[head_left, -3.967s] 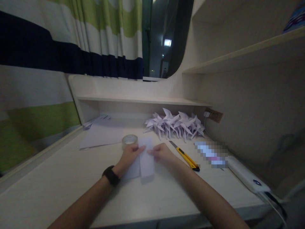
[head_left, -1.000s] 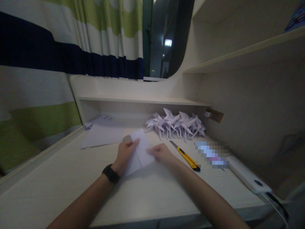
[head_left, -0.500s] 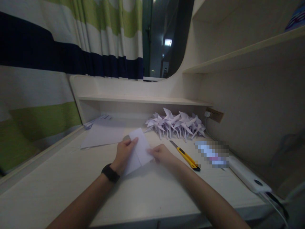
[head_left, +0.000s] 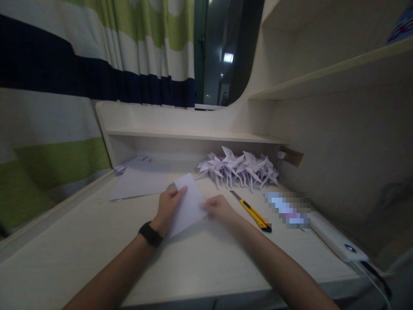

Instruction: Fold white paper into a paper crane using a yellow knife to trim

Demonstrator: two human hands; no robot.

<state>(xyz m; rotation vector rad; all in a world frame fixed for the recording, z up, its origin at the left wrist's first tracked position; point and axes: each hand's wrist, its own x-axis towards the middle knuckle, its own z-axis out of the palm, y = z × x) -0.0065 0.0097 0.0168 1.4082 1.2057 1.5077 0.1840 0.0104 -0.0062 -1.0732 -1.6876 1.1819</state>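
A: Where is the paper sitting, and what are your hands doing with it?

B: You are holding the folded white paper (head_left: 189,204) just above the tabletop (head_left: 97,241), near the middle. Your left hand (head_left: 167,209) is pinching its left edge, thumb on top; your right hand (head_left: 219,209) is pressing fingertips on its right edge.

A: How is it likely handling?

B: It is looking light, thin and floppy, and creasing easily. You are best gripping it at the edges, near the fold, gently.

A: Anything close by?

B: A yellow utility knife (head_left: 253,211) is lying just to the right, paper cranes (head_left: 238,170) farther back.
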